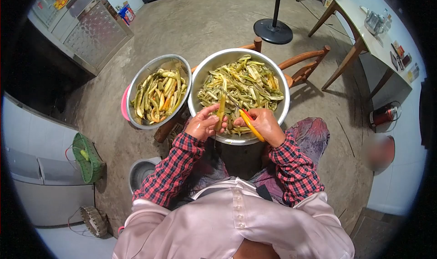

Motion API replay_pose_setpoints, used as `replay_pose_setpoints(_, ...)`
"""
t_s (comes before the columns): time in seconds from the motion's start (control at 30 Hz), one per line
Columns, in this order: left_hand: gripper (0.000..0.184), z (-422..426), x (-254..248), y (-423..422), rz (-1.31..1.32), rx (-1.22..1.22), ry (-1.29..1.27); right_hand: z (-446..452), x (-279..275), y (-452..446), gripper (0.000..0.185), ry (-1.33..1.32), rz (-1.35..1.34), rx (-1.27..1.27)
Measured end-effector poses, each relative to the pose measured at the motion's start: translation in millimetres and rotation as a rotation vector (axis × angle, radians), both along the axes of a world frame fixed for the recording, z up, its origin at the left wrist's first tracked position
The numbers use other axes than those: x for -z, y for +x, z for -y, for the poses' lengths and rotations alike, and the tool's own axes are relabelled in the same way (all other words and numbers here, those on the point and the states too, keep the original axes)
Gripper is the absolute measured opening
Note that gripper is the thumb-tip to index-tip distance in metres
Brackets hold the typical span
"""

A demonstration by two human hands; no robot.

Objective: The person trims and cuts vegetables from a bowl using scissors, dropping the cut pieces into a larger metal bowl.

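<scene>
My left hand (pixel 203 124) pinches a long green vegetable piece (pixel 221 109) upright over the front of a wide metal basin (pixel 286 97). Closed round the orange-yellow handles of what look like scissors (pixel 251 124), my right hand (pixel 268 129) is just beside it. The metal blades point up and left toward the vegetable; whether they touch it I cannot tell. Cut green and yellowish strips (pixel 243 79) fill the basin. To its left, a smaller metal basin (pixel 130 105) holds longer, whole-looking green, yellow and orange vegetable pieces (pixel 159 93).
A wooden chair (pixel 309 65) stands behind the wide basin. Farther back is a round black stand base (pixel 273 31). A table (pixel 359 22) with a kettle lines the right wall. At left are a green basket (pixel 86 161) and a grey basin (pixel 141 171) on the floor.
</scene>
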State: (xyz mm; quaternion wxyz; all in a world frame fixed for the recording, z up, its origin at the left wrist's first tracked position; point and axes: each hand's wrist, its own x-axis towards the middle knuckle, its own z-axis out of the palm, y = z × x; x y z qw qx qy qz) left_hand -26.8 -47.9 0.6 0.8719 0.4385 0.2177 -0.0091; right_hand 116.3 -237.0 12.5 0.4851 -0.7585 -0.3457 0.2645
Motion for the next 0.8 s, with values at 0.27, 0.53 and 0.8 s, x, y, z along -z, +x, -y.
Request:
replay_pose_setpoints(0.27, 0.049, -1.6, 3.4, -0.5, 0.01, 0.047, -0.003, -2.3, 19.2, 8.0, 0.038, -0.059, 0.14, 0.07)
replay_pose_setpoints(0.53, 0.046, 6.8, -6.2, 11.1, 0.015, -0.212, -0.002, -7.6, 12.6, -7.3, 0.059, 0.035, 0.218, 0.105)
replay_pose_setpoints(0.8, 0.054, 14.7, 7.6, 25.7, -0.014, -0.354, 0.163, -9.0, 2.1, -19.4, 0.075, 0.039, 0.295, 0.107)
